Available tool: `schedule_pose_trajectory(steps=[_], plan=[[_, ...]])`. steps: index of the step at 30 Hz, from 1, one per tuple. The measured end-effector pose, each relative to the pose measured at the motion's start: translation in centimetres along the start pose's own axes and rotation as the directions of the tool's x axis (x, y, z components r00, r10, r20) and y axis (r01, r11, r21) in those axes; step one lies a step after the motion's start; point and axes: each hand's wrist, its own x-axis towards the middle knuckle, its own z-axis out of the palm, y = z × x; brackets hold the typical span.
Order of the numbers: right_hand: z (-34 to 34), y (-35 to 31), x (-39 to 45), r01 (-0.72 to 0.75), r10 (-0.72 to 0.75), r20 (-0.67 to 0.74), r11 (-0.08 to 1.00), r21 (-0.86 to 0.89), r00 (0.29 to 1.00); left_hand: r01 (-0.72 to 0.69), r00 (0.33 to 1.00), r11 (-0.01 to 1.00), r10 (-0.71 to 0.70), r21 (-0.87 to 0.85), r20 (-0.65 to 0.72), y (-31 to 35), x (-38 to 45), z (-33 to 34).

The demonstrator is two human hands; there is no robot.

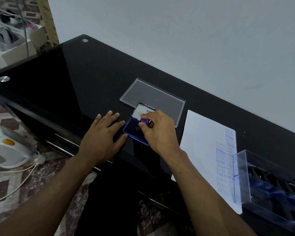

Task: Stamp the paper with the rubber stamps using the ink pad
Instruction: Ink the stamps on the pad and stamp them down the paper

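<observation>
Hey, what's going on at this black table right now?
A person is inking a rubber stamp. The right hand pinches a purple-handled stamp down on the open blue ink pad, while the left hand lies flat on the table with its fingertips against the pad's edge. The paper to the right already carries rows of blue prints along its far side. A clear lid lies behind the pad, and a clear box sits on the paper's corner.

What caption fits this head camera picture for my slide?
Right hand presses a purple rubber stamp onto the blue ink pad, steadied by the left hand, beside stamped paper.
</observation>
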Motion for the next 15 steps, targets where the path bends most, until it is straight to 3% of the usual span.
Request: schedule_pose_trajectory(steps=[15], plan=[[-0.17,0.22,-0.04,0.027,-0.028,-0.013,0.999,-0.025,1.0,-0.002,1.0,1.0,0.002,-0.006,-0.008,-0.12,-0.03,0.15]])
